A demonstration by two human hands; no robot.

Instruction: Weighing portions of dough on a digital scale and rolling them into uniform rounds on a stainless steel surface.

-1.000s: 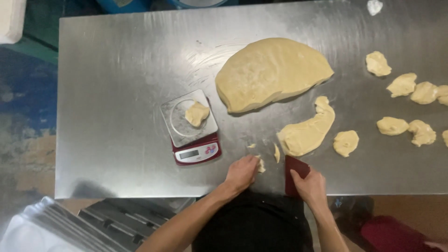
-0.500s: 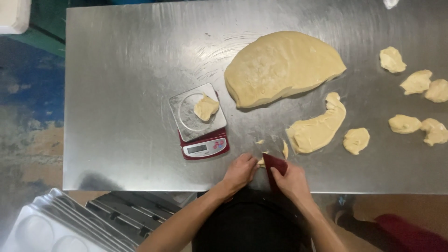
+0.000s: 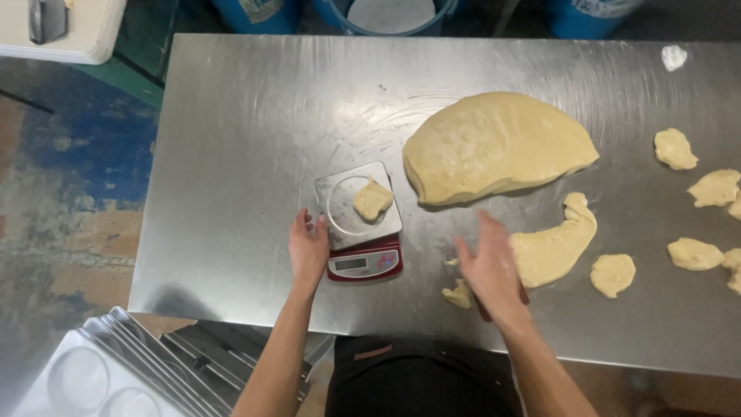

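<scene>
Near front edge of steel table [image 3: 231, 154]: small red kitchen scale [image 3: 359, 224] steadied by left hand [image 3: 307, 249], fingers spread, nothing gripped. Pale dough piece [image 3: 373, 199] kept centred on platform. Right hand [image 3: 490, 270] open, dark red scraper [image 3: 525, 296] beneath; small dough scrap [image 3: 458, 294] beside.

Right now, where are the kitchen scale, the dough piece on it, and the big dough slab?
kitchen scale [image 3: 363, 264], head view, red front panel.
dough piece [image 3: 372, 199], head view, its middle.
big dough slab [image 3: 498, 147], head view, its centre.

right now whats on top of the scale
One small dough piece sits on the scale platform. Whatever lies beneath the dough is covered.
</scene>
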